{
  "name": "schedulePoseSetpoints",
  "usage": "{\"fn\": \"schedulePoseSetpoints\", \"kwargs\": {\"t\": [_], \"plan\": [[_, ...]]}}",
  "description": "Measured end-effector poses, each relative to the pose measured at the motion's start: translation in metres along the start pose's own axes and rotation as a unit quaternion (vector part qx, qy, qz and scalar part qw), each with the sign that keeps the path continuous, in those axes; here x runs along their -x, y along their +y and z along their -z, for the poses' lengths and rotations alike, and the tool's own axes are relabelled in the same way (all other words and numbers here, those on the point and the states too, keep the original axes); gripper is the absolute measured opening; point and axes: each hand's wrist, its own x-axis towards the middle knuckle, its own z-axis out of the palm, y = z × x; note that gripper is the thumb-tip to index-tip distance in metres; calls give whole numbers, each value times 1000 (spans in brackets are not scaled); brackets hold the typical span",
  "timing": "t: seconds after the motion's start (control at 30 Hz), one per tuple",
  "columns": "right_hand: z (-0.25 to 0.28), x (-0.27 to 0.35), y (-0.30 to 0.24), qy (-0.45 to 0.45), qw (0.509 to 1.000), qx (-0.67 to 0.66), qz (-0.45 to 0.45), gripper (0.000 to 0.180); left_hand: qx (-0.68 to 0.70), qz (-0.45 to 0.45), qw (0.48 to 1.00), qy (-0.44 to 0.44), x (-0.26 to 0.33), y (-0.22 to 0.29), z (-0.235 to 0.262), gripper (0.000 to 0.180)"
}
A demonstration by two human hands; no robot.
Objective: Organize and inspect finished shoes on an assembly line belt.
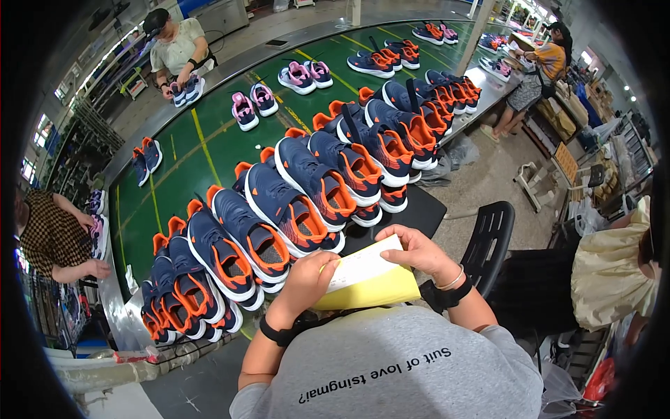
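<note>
In front of my chest I hold a folded sheet of paper (368, 288), white on one face and yellow on the other, with small print too fine to make out. My left hand (305, 285) pinches its left edge between thumb and fingers. At the upper right corner my right hand (421, 255) grips it, thumb lying on the white face. Just beyond the paper, navy sneakers (283, 202) with orange linings and white soles stand stacked in a long row along the table's near edge. The closest of them is near my left hand.
A green conveyor table (202, 164) with metal edges carries pink-lined sneakers (243, 110) and more navy pairs. A co-worker (180, 49) across it handles shoes; others are at the left and far right. A black chair (490, 241) stands at my right.
</note>
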Motion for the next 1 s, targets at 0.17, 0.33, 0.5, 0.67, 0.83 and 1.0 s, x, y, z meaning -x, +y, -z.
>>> {"fn": "schedulePoseSetpoints", "kwargs": {"t": [0.17,0.33,0.5,0.67,0.83,1.0], "plan": [[-12,2,-5,109,967,218,69,32,-13,0,1000,1,0,-7,-2,16],[-28,-11,-5,141,804,508,274,29,-37,-12,999,10,1,-15,-8,15],[-52,-25,-1,81,754,549,352,16,-68,-11,997,25,4,-15,-11,13],[-58,-28,5,58,707,597,375,20,-74,-18,996,42,10,-15,-12,12],[-64,-27,14,50,678,623,386,21,-68,7,997,36,19,-22,-12,13],[-71,-25,18,43,641,652,401,23,-50,47,998,-9,23,-30,-8,15]]}}
